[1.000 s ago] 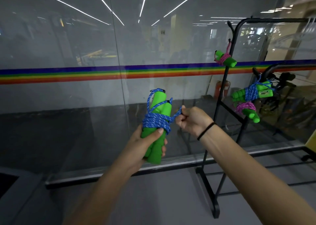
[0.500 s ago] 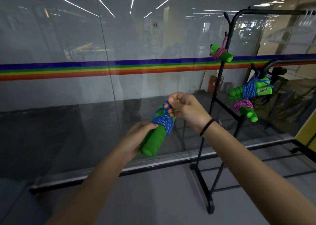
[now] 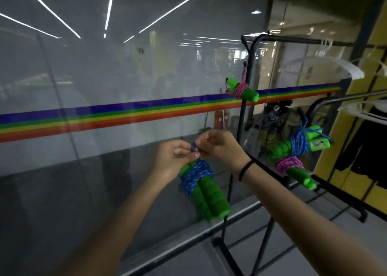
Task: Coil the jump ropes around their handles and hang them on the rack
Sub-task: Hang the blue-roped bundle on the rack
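Pinching the blue loop (image 3: 195, 147) with both hands (image 3: 222, 147), handles (image 3: 207, 198) dangling. I'd keep it open for the rack (image 3: 244, 116) hook.

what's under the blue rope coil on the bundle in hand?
Two green foam handles side by side stick out below the blue braided rope coil. Their upper ends are hidden by the left hand and the wraps.

green handles (image 3: 209, 200), blue speckled rope (image 3: 196, 175), black rack (image 3: 243, 116), rainbow stripe (image 3: 125, 116)
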The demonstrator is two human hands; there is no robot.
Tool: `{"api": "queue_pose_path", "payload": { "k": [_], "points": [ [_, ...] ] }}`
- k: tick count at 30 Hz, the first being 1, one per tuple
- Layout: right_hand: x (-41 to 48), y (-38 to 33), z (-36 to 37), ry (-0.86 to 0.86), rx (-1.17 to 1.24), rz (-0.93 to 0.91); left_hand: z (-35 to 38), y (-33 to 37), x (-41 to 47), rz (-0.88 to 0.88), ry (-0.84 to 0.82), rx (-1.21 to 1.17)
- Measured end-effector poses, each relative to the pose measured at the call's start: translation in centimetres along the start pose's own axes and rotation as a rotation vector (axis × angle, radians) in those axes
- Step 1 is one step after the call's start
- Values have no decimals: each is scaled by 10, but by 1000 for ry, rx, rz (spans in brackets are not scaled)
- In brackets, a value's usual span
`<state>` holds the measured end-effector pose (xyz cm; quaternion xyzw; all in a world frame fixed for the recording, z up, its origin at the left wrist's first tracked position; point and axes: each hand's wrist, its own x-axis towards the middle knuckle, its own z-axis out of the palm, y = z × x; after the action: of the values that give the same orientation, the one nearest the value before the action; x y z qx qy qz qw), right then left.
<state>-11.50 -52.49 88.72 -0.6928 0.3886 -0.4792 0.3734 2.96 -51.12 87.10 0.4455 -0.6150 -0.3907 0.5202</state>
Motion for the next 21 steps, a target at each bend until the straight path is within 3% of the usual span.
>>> {"api": "queue_pose_path", "payload": {
  "k": [7,9,15,21],
  "points": [
    [110,15,-50,16,-360,26,-4,-1,144,175,-159,209],
    [138,16,-68,101,-428,18,7,0,185,262,-189,251],
    [232,18,-131,447,-541,-48,46,18,316,465,-111,241],
    [322,0,-194,566,-558,-135,88,64,423,671,-2,267]
  ]
}}
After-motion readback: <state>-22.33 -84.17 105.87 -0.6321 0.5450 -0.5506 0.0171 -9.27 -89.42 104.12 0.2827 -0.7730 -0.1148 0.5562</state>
